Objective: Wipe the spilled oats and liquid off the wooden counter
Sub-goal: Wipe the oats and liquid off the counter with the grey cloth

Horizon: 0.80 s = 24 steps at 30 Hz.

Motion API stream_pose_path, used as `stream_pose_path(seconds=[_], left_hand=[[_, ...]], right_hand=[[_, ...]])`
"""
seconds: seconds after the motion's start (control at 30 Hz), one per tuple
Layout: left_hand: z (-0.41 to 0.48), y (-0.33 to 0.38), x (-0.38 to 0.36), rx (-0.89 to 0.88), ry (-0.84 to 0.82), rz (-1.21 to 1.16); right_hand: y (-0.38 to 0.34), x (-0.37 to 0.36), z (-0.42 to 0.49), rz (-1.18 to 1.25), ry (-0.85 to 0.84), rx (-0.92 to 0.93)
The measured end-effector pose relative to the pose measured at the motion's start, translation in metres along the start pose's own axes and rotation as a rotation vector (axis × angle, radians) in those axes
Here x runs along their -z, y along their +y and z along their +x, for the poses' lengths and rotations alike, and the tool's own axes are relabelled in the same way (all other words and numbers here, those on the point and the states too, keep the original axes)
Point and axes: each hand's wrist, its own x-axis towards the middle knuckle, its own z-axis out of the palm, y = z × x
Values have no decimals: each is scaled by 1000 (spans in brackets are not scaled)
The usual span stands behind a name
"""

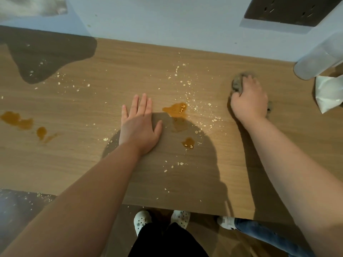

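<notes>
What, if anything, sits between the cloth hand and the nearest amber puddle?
Nothing solid. The right hand grips the cloth; only bare counter and loose oats lie between it and the puddle. The left hand rests flat beyond the puddle, out of the path.

Counter (74, 164): light brown wood grain; spilled liquid (175, 108): amber-orange; oats (187, 83): pale cream; cloth (238, 83): grey-brown; wall (167, 19): pale blue-white; clogs (142, 220): white.

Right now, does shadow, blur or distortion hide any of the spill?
Head view: the wearer's shadow covers the near puddle, yet readable. Head view: the cloth in the right hand looks soft. Head view: the lower-left corner is hazy; forearms look stretched.
</notes>
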Motion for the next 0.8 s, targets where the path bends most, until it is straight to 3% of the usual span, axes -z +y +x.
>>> stream_pose_path(seconds=[0.07,0.1,0.27,0.33,0.37,0.47,0.53,0.7,0.73,0.8], left_hand=[[0,0,0,0,2,-3],[0,0,0,-1,5,-2],[0,0,1,3,13,-14],[-1,0,1,6,10,-20],[-1,0,1,5,7,-19],[-1,0,0,5,9,-14],[-1,0,0,6,13,-18],[-1,-1,1,7,20,-31],[-1,-1,0,7,19,-28],[-1,-1,0,1,24,-33]], right_hand=[[-16,-2,31,15,11,-137],[-26,-3,41,8,1,-115],[-55,-7,23,-17,-178,489],[-38,-3,17,-28,-226,621],[-27,0,20,-10,-223,610],[-7,7,41,81,-126,296],[-18,5,40,59,-63,192],[-23,3,13,-34,-261,626],[-11,7,17,-25,-263,618],[14,16,19,80,-174,394]])
